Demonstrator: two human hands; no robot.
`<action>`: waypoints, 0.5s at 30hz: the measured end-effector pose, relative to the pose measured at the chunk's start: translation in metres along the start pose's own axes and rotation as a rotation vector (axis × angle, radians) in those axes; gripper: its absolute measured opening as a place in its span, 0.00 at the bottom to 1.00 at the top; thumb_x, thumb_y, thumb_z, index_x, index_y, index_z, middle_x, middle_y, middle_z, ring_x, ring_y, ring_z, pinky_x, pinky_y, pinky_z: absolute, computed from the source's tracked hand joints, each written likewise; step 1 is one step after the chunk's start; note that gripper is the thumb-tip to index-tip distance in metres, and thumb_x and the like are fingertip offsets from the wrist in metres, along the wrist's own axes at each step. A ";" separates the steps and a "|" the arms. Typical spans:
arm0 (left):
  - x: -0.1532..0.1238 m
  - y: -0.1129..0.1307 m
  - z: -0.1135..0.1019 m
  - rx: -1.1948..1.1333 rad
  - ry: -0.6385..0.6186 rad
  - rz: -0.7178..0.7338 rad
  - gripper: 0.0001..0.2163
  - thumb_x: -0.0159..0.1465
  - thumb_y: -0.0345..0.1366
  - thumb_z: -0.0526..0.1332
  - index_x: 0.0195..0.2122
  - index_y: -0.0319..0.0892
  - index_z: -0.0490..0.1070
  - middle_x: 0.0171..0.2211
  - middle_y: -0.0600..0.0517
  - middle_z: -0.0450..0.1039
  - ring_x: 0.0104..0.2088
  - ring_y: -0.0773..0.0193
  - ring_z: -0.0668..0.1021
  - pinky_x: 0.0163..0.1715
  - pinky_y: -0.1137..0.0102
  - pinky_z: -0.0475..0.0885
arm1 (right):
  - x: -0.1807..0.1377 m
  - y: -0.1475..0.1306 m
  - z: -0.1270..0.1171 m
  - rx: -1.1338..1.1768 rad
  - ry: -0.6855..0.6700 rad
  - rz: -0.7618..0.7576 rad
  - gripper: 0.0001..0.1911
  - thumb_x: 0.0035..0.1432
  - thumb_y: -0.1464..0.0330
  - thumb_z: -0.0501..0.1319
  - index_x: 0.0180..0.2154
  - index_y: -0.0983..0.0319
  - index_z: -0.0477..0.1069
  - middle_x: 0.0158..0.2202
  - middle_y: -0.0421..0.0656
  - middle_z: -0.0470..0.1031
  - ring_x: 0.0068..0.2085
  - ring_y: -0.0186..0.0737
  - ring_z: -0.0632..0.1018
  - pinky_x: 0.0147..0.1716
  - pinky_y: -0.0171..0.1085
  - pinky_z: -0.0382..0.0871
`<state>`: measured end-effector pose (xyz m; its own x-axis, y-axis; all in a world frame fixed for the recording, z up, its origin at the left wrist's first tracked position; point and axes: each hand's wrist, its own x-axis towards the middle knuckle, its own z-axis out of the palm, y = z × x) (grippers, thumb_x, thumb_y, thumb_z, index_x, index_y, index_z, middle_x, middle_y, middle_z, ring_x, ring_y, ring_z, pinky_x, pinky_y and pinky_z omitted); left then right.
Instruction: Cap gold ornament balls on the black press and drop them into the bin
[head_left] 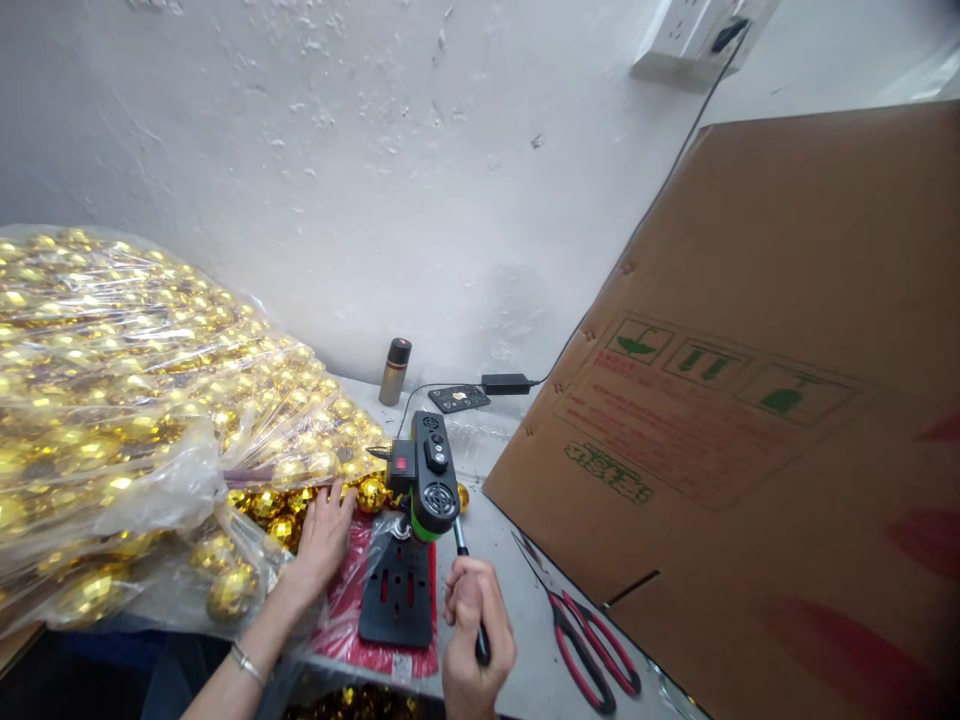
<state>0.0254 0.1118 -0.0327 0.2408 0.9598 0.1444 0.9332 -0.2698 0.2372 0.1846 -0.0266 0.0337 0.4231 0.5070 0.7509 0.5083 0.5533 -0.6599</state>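
My right hand (478, 630) is wrapped round the black-handled lever (459, 538) of a small black bench machine (435, 480). The machine has round vents, a green band and a slotted base plate (397, 590). My left hand (328, 530) reaches to the mouth of a clear plastic bag (165, 480), its fingers stretched out over shiny gold balls (281, 530); its fingertips are partly hidden among them. One gold ball (371, 494) lies between my left hand and the machine. Under the base plate is a red plastic sheet or bag (341, 615).
Red-and-black scissors (592, 650) lie to the right of the machine. A large cardboard box (750, 400) leans at the right. Behind stand a dark-capped bottle (395, 372), a phone-like flat black object (458, 398) and a power adapter (505, 383), whose cable runs up to a wall socket (686, 30).
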 end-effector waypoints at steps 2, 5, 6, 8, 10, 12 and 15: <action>0.009 -0.001 -0.001 0.019 -0.060 -0.009 0.29 0.62 0.16 0.52 0.63 0.42 0.69 0.64 0.36 0.68 0.61 0.45 0.75 0.57 0.52 0.74 | 0.000 -0.001 0.000 -0.009 -0.009 -0.007 0.14 0.74 0.72 0.52 0.33 0.59 0.67 0.27 0.36 0.66 0.23 0.30 0.66 0.22 0.30 0.60; 0.006 0.000 -0.001 0.010 -0.077 -0.015 0.28 0.61 0.19 0.58 0.63 0.40 0.68 0.64 0.33 0.67 0.61 0.42 0.75 0.55 0.54 0.75 | 0.002 -0.002 0.000 -0.023 -0.017 -0.033 0.14 0.74 0.72 0.51 0.33 0.59 0.67 0.27 0.36 0.65 0.22 0.29 0.65 0.21 0.30 0.59; 0.003 -0.001 -0.002 -0.010 -0.083 -0.017 0.28 0.61 0.21 0.60 0.63 0.39 0.68 0.64 0.33 0.66 0.60 0.42 0.76 0.54 0.55 0.76 | 0.003 -0.002 0.000 -0.026 -0.021 -0.040 0.14 0.74 0.72 0.51 0.33 0.59 0.67 0.27 0.36 0.65 0.23 0.29 0.65 0.21 0.30 0.59; -0.005 -0.003 -0.007 -0.118 -0.089 -0.023 0.27 0.61 0.27 0.62 0.63 0.39 0.66 0.62 0.34 0.66 0.57 0.44 0.79 0.52 0.56 0.77 | 0.002 0.000 0.001 -0.022 -0.019 -0.039 0.15 0.74 0.72 0.51 0.33 0.59 0.67 0.27 0.36 0.66 0.23 0.30 0.66 0.22 0.30 0.60; -0.014 -0.007 -0.014 -0.308 -0.065 -0.037 0.26 0.62 0.33 0.62 0.63 0.41 0.66 0.59 0.38 0.68 0.52 0.47 0.82 0.51 0.57 0.78 | 0.001 0.003 0.001 -0.014 -0.013 -0.026 0.15 0.74 0.73 0.50 0.33 0.59 0.67 0.27 0.37 0.66 0.24 0.30 0.67 0.23 0.30 0.62; -0.023 -0.010 -0.022 -0.524 0.006 -0.063 0.26 0.60 0.41 0.63 0.60 0.42 0.68 0.56 0.41 0.71 0.51 0.47 0.82 0.52 0.55 0.77 | 0.001 0.004 0.001 -0.008 -0.015 -0.027 0.15 0.73 0.73 0.50 0.32 0.59 0.67 0.27 0.37 0.66 0.24 0.31 0.68 0.24 0.31 0.62; -0.043 -0.007 -0.028 -0.899 0.058 -0.140 0.30 0.56 0.51 0.66 0.56 0.44 0.70 0.51 0.44 0.76 0.52 0.46 0.81 0.53 0.56 0.77 | 0.004 0.002 0.001 -0.016 -0.022 -0.041 0.16 0.73 0.73 0.51 0.31 0.59 0.67 0.27 0.37 0.66 0.24 0.31 0.67 0.23 0.31 0.61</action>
<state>0.0012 0.0702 -0.0132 0.1042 0.9895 0.1005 0.3877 -0.1335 0.9121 0.1865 -0.0230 0.0357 0.3857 0.4985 0.7763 0.5371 0.5629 -0.6283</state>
